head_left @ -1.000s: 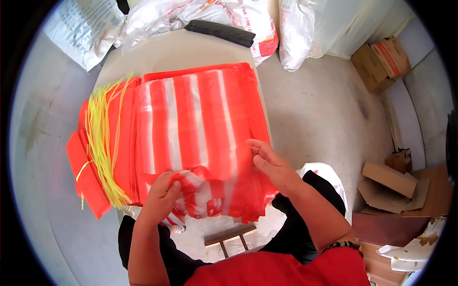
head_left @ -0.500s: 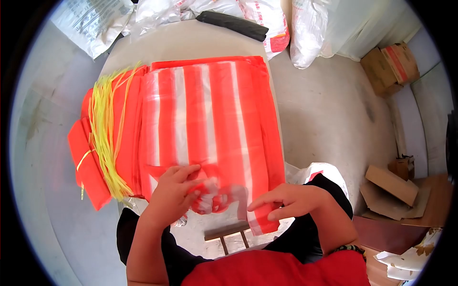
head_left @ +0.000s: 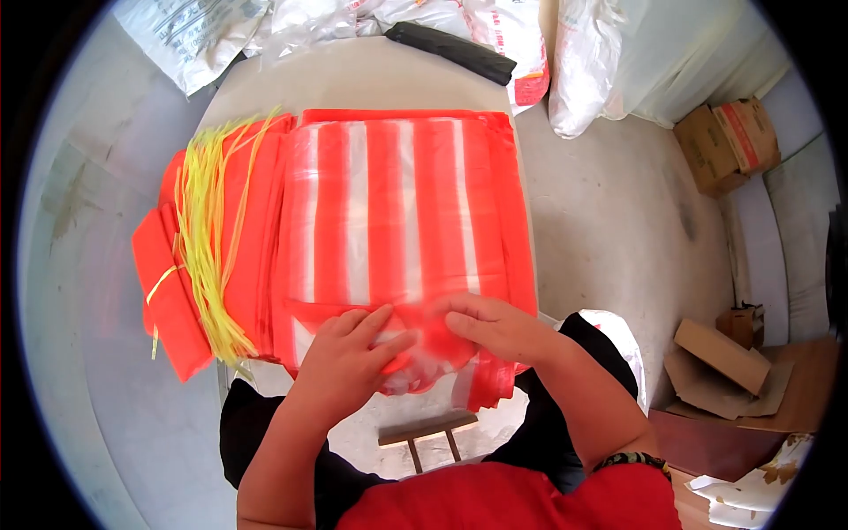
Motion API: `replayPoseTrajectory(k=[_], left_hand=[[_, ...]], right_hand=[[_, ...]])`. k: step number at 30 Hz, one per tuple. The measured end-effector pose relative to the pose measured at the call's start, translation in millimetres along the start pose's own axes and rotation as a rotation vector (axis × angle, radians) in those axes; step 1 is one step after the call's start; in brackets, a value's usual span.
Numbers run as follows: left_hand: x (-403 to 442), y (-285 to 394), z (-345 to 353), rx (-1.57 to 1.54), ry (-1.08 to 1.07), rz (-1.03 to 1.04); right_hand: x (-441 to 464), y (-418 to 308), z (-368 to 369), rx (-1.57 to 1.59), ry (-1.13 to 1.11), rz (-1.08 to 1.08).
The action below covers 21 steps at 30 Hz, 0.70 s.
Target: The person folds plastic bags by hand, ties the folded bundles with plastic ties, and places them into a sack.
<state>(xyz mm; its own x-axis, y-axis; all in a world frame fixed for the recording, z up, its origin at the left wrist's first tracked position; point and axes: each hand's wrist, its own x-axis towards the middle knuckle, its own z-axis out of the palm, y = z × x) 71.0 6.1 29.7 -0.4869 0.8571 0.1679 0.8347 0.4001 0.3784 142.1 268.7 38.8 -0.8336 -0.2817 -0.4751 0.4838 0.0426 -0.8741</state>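
A stack of red-and-white striped plastic bags (head_left: 380, 203) lies in front of me, its near end crumpled and folded up. My left hand (head_left: 353, 353) rests on the left part of that fold, fingers spread out over the plastic. At the right of the fold, my right hand (head_left: 495, 329) has thumb and index finger pinched on the top bag's blurred near edge. Some red plastic hangs down below the right hand, past the table's near edge. Left of the stack, a bunch of yellow strips (head_left: 208, 238) lies across more red bags.
A tied red bundle (head_left: 172, 296) sits at the far left. A black roll (head_left: 450, 53) lies on the table's (head_left: 327, 79) far end, with white sacks (head_left: 587, 62) behind. Cardboard boxes (head_left: 729, 146) stand on the floor at right; a small wooden stool (head_left: 428, 428) is below.
My right hand has moved up and left from the bags' lower right corner, bringing plastic toward my left hand. My left hand stays on the fold. The view has shifted slightly.
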Motion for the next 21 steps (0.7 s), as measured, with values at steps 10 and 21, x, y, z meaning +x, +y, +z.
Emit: replayPoseTrajectory(k=[10,21], left_hand=[[-7.3,-5.7,0.8,-0.011,0.012,0.039],[-6.6,-6.8,-3.6,-0.090,-0.017,0.052]], right_hand=[[22.5,-15.9,12.3,-0.070,0.036,-0.047],[37.9,-34.9,22.7,-0.556,0.223,-0.159]])
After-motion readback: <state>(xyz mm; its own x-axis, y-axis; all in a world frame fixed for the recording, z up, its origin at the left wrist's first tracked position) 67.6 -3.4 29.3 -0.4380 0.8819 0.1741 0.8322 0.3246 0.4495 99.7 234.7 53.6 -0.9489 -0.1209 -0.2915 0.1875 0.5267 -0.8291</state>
